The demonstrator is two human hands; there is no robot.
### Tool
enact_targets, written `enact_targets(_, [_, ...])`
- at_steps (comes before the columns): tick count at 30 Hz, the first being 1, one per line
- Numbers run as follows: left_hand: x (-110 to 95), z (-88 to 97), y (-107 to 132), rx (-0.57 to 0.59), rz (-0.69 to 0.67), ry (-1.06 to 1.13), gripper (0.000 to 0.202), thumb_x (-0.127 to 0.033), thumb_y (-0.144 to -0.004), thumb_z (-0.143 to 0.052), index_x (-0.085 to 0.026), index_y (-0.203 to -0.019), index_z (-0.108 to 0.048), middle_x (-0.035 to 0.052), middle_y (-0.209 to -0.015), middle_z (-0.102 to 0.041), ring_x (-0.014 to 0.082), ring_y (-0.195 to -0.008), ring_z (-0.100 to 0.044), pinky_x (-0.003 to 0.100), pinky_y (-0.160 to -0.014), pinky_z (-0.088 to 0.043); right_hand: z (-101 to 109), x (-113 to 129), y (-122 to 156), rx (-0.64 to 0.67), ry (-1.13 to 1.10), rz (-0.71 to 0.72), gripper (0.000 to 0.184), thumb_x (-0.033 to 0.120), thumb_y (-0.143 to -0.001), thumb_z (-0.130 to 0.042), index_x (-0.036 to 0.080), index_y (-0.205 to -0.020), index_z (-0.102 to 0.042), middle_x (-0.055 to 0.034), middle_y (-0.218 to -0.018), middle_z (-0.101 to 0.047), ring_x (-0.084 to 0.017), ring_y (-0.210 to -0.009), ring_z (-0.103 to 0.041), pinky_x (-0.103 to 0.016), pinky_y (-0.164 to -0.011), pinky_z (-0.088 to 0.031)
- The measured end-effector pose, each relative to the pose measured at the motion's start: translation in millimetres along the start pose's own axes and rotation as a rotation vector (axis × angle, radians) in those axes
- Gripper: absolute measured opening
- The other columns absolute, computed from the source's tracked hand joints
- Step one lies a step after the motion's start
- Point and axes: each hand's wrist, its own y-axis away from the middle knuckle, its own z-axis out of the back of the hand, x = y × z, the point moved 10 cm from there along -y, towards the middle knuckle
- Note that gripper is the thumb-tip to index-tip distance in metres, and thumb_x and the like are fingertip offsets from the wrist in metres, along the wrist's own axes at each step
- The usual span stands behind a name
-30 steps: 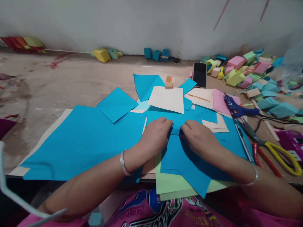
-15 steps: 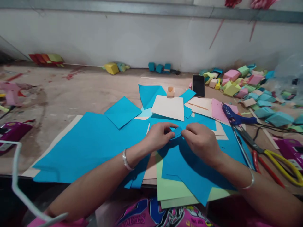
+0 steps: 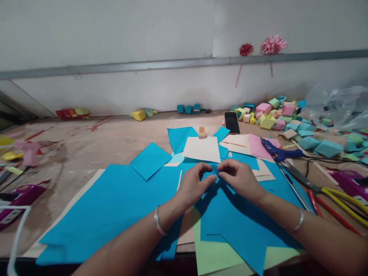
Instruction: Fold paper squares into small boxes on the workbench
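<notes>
Between the fingertips of both hands is a small piece of blue paper (image 3: 214, 168), mostly hidden by the fingers. My left hand (image 3: 195, 179) pinches its left side, thumb below and fingers curled above. My right hand (image 3: 240, 178) grips the right side between thumb and forefinger. Below them lie large blue paper sheets (image 3: 115, 207), with a light green sheet (image 3: 215, 257) showing under the right one. Just beyond the hands lies a cream paper square (image 3: 201, 148), and a small folded cream paper box (image 3: 202, 132) stands behind it.
At right lie a blue glue gun (image 3: 278, 149), yellow-handled scissors (image 3: 324, 188) and red-handled pliers (image 3: 316, 203). A phone (image 3: 231, 122) lies farther back, near a heap of coloured paper boxes (image 3: 267, 122). A pink glue gun (image 3: 30, 151) rests at left.
The view has tilted upward, so the table sits lower and paper flowers show on the rail. The small blue paper has turned between my fingers, and less of it shows.
</notes>
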Motion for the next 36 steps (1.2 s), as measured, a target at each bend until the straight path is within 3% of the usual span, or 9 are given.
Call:
enact_targets(3, [-4,3.6,2,-0.031,-0.023,-0.193,0.031,-0.029,-0.07,-0.072,-0.019,-0.095,-0.055,-0.0005,-0.079,-0.059,0.0139,-0.067,-0.051,0.026,-0.057,-0.037,-2,-4,2,-0.007,-0.101,-0.045,0.01,0.022,-0.072,-0.063,0.019,-0.081,-0.066,-0.0049,-0.083,-0.069,-0.02,-0.077,-0.065,-0.034,-0.073,-0.052])
enact_targets(8, [-10,2.3,3,-0.018,-0.086,-0.225,0.021,-0.023,-0.081,-0.057,-0.02,-0.101,-0.052,-0.0047,-0.065,-0.05,0.0128,-0.057,-0.047,0.025,-0.052,-0.034,-2,1,4,-0.019,-0.161,-0.025,0.012,0.025,-0.071,-0.064,0.019,-0.082,-0.066,-0.0058,-0.085,-0.07,-0.02,-0.079,-0.065,-0.035,-0.074,-0.052])
enact_targets(13, [2,1.0,-2,0.009,0.037,0.165,0.026,-0.024,-0.09,-0.045,-0.019,-0.113,-0.056,0.0004,-0.076,-0.056,0.0133,-0.063,-0.055,0.027,-0.057,-0.051,6,4,2,-0.078,-0.147,0.01,0.015,0.026,-0.072,-0.063,0.019,-0.085,-0.067,-0.006,-0.087,-0.07,-0.021,-0.082,-0.065,-0.034,-0.075,-0.052])
enact_targets(16, [11,-7.6,-2,0.086,0.188,0.475,0.023,-0.027,-0.087,-0.053,-0.016,-0.107,-0.06,0.003,-0.08,-0.06,0.0128,-0.064,-0.058,0.028,-0.058,-0.055,9,3,0,-0.09,-0.113,0.02,0.016,0.026,-0.073,-0.061,0.019,-0.086,-0.067,-0.0062,-0.087,-0.069,-0.021,-0.081,-0.064,-0.034,-0.073,-0.051])
enact_targets(19, [16,-16.2,1,0.159,0.308,0.631,0.018,-0.029,-0.085,-0.059,-0.014,-0.094,-0.063,0.0047,-0.077,-0.062,0.0139,-0.063,-0.062,0.026,-0.056,-0.055,8,4,-1,-0.071,-0.128,0.037,0.015,0.026,-0.074,-0.062,0.019,-0.085,-0.067,-0.006,-0.086,-0.069,-0.021,-0.081,-0.064,-0.035,-0.074,-0.051])
enact_targets(23, [17,-20.9,5,0.184,0.349,0.723,0.018,-0.032,-0.085,-0.062,-0.014,-0.081,-0.061,0.0037,-0.071,-0.061,0.0143,-0.062,-0.062,0.03,-0.06,-0.057,8,11,-1,-0.048,-0.092,0.1,0.011,0.022,-0.076,-0.059,0.02,-0.085,-0.066,-0.0048,-0.086,-0.068,-0.02,-0.082,-0.064,-0.034,-0.074,-0.052])
enact_targets(27, [16,-21.9,7,0.17,0.328,0.723,0.026,-0.037,-0.084,-0.065,-0.014,-0.073,-0.061,0.0019,-0.065,-0.058,0.0125,-0.061,-0.059,0.032,-0.067,-0.057,7,32,2,-0.032,0.131,0.285,0.011,0.015,-0.079,-0.056,0.02,-0.081,-0.065,-0.0065,-0.094,-0.065,-0.02,-0.089,-0.061,-0.031,-0.068,-0.049])
enact_targets(32, [19,-21.9,8,0.141,0.348,0.745,0.027,-0.038,-0.081,-0.068,-0.013,-0.073,-0.062,-0.0008,-0.061,-0.055,0.0101,-0.057,-0.054,0.029,-0.065,-0.056,0,47,9,0.012,0.269,0.437,0.014,0.016,-0.08,-0.062,0.02,-0.092,-0.066,-0.0081,-0.102,-0.064,-0.021,-0.097,-0.061,-0.035,-0.083,-0.05])
enact_targets(36, [16,-24.0,9,0.171,0.342,0.742,0.029,-0.041,-0.078,-0.071,-0.013,-0.076,-0.062,-0.0015,-0.064,-0.052,0.0105,-0.061,-0.053,0.032,-0.069,-0.057,-7,49,14,0.041,0.358,0.497,0.019,0.02,-0.081,-0.062,0.019,-0.1,-0.065,-0.0104,-0.105,-0.067,-0.024,-0.097,-0.063,-0.038,-0.084,-0.051])
